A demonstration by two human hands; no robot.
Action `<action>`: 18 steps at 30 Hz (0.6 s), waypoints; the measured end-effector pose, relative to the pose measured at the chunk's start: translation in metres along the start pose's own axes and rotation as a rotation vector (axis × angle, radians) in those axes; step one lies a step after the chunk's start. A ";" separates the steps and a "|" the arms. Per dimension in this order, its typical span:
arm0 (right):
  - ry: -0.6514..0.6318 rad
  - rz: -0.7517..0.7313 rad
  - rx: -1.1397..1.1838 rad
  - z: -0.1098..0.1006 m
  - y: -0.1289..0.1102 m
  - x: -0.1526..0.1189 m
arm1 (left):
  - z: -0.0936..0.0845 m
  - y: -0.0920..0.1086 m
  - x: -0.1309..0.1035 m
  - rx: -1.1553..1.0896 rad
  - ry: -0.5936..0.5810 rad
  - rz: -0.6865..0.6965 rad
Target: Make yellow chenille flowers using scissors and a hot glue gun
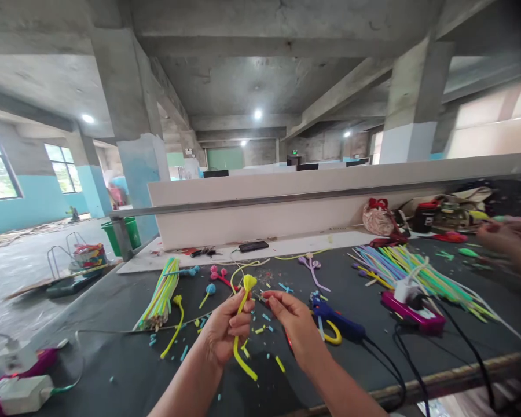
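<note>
My left hand (233,326) is closed round a yellow pipe-cleaner flower (249,283), its bud upright above the fingers and its stem hanging below the palm. Just right of the bud, my right hand (293,321) is pinched; a small grey tip and a bit of red show at its fingertips, too small to name. Around both hands lie short cut bits of blue and yellow pipe cleaner (280,364). To the right of my right hand rests a blue hot glue gun (338,319) with a yellow trigger. Another yellow pipe-cleaner flower (178,324) lies left of my left hand.
Pipe-cleaner bundles lie at left (162,292) and right (417,275). Behind are pink (219,273) and lilac (311,265) pieces and a phone (253,247). Cords run from a magenta power strip (412,311). Another person's hand (510,237) is at far right.
</note>
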State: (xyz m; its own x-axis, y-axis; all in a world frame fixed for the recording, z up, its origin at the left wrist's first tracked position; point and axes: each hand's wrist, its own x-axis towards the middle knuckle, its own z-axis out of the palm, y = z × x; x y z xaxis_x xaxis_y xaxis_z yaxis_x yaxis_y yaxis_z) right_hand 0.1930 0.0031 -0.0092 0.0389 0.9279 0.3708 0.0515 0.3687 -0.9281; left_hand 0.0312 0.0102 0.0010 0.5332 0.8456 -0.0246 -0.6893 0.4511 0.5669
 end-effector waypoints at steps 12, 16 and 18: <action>0.078 -0.066 0.072 -0.003 0.005 0.010 | -0.005 -0.024 0.039 0.340 0.040 0.121; 0.089 -0.038 0.121 -0.002 0.010 0.011 | -0.005 -0.026 0.042 0.408 0.046 0.160; 0.067 -0.005 0.166 0.001 0.013 0.011 | -0.008 -0.026 0.042 0.422 0.057 0.183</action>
State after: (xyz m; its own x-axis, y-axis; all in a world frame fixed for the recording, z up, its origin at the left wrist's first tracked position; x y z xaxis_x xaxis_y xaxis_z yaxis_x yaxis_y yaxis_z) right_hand 0.1933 0.0183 -0.0174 0.1062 0.9224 0.3714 -0.1138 0.3823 -0.9170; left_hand 0.0675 0.0361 -0.0217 0.3854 0.9202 0.0681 -0.5030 0.1476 0.8516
